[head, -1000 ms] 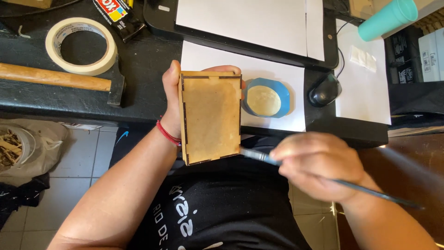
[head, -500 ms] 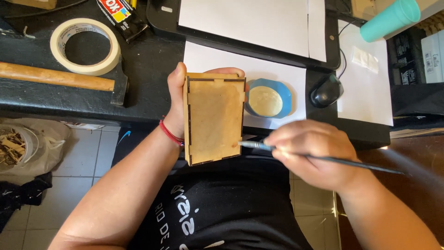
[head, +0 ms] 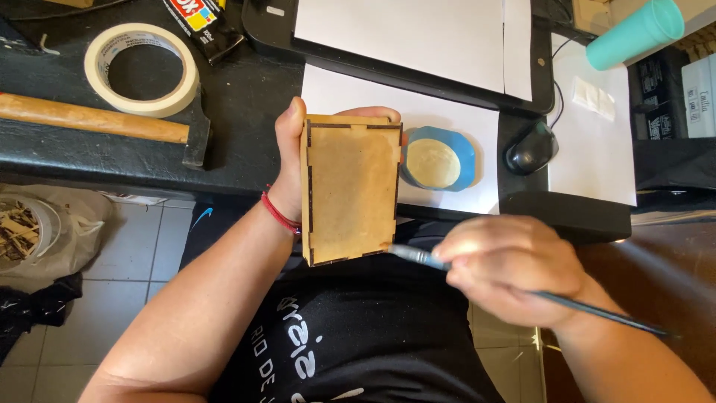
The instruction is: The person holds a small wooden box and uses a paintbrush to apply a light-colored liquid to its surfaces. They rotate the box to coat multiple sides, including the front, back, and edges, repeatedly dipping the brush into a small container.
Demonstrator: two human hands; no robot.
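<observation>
My left hand (head: 289, 160) grips a small rectangular wooden box (head: 350, 188) from behind, thumb on its left edge and fingertips over its top, holding it upright above my lap. My right hand (head: 514, 270) holds a thin paintbrush (head: 589, 310) with a dark handle; its bristle end touches the box's lower right corner. A shallow blue dish (head: 438, 158) of pale liquid sits on white paper just right of the box.
A roll of masking tape (head: 142, 69) and a hammer with a wooden handle (head: 93, 118) lie on the dark desk at left. A black mouse (head: 531, 148), a teal cup (head: 634, 33) and white sheets (head: 406, 30) lie behind. A bag of wood scraps (head: 30, 227) sits on the floor.
My right hand has slid the brush tip along the box's right edge, from partway up it down to the lower right corner. The box stays held in my left hand.
</observation>
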